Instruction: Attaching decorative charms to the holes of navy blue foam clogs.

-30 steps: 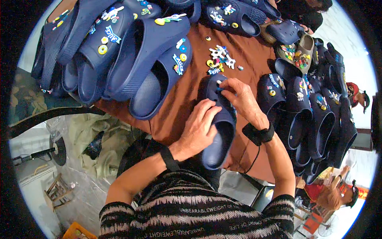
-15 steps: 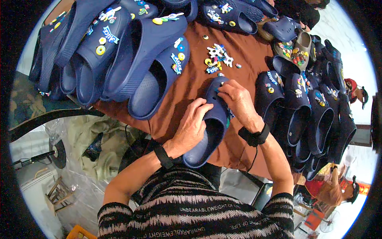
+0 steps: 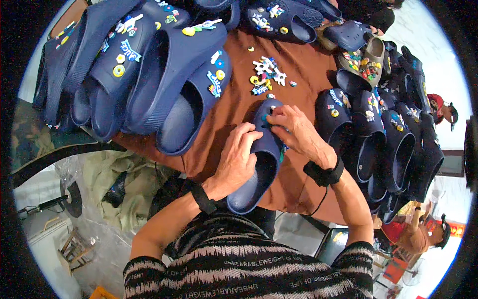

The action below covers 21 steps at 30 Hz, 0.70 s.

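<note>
The left hand's (image 3: pixel 237 158) grip clamps a navy-blue foam clog (image 3: pixel 266 145) already bearing a small green charm (image 3: pixel 282 153), the right hand's (image 3: pixel 297 133) grip, closure unclear, works ahead, and multicoloured plastic charms (image 3: pixel 277 78) lie unattached beyond.

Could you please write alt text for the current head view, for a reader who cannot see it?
A person's left hand grips a navy backless clog while the right hand touches its upper near the toe. Beyond it, colourful shoe charms lie on brown cloth, with decorated navy clogs on both sides.
</note>
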Each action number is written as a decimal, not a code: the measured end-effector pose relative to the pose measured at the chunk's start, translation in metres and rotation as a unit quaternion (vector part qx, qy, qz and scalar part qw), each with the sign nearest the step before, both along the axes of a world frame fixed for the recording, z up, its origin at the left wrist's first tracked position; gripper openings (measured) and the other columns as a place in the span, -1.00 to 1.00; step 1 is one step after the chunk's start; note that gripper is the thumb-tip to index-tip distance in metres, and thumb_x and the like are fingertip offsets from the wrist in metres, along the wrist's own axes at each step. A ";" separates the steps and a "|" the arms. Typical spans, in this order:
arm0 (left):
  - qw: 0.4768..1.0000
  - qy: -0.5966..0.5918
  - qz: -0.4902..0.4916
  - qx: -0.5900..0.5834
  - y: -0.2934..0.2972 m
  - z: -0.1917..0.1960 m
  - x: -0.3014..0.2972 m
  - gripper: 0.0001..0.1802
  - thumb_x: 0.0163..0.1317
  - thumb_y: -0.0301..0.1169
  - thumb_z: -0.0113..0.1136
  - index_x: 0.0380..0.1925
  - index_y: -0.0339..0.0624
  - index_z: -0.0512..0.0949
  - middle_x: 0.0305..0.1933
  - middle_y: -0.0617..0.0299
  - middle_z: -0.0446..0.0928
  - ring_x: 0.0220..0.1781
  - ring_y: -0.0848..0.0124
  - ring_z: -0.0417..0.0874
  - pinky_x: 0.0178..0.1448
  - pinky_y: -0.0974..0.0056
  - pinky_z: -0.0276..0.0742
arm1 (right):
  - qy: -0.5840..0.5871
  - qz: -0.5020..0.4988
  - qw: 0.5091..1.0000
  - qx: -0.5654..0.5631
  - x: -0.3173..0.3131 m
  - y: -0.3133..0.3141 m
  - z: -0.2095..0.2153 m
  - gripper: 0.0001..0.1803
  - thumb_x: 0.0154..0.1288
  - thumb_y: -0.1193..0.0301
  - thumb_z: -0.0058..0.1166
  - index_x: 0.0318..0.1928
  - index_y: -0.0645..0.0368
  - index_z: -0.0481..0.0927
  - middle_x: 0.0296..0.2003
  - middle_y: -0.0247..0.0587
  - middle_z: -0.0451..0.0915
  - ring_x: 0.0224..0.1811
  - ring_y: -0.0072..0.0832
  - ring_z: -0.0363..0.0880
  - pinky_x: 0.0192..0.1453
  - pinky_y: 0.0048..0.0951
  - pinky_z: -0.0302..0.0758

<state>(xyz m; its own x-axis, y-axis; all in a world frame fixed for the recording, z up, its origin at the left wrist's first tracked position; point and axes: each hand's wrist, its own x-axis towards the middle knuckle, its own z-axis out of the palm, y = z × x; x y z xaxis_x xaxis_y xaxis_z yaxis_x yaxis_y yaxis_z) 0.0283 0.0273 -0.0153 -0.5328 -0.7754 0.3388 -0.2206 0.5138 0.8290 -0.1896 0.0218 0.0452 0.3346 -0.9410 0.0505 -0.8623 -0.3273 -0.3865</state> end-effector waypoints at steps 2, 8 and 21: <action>0.999 -0.020 0.005 -0.028 -0.006 0.011 -0.004 -0.35 0.00 -0.70 0.07 0.21 -0.27 0.38 0.37 -0.12 0.28 0.46 -0.09 0.27 0.54 -0.03 0.19 | -0.059 0.013 0.997 -0.051 -0.004 0.002 -0.006 -0.73 0.25 0.45 0.22 -0.03 0.17 0.68 -0.07 -0.10 0.59 -0.02 -0.09 0.54 0.09 -0.14 0.50; 0.989 -0.111 -0.056 -0.079 -0.021 0.021 -0.013 -0.25 -0.08 -0.67 0.10 0.27 -0.29 0.39 0.47 -0.10 0.24 0.53 -0.08 0.20 0.59 -0.02 0.11 | -0.147 -0.125 0.981 -0.012 -0.045 -0.033 -0.028 -0.74 0.29 0.50 0.14 -0.03 0.25 0.69 -0.13 0.06 0.69 -0.03 -0.11 0.68 0.05 -0.23 0.57; 0.992 -0.099 -0.065 -0.036 -0.022 0.022 -0.015 -0.30 -0.13 -0.72 0.06 0.18 -0.31 0.45 0.43 -0.09 0.31 0.52 -0.07 0.22 0.58 -0.03 0.15 | -0.073 -0.083 0.992 0.057 -0.059 -0.094 -0.070 -0.75 0.26 0.38 0.25 -0.12 0.26 0.70 -0.19 0.15 0.70 -0.09 0.00 0.70 -0.01 -0.11 0.58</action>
<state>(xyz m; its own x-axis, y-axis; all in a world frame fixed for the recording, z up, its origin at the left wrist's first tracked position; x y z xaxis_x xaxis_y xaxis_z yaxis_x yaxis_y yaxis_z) 0.0131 0.0052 0.0066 -0.6887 -0.6730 0.2698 -0.3033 0.6053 0.7359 -0.2482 -0.0723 -0.0248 0.1719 -0.9849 -0.0224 -0.8331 -0.1332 -0.5369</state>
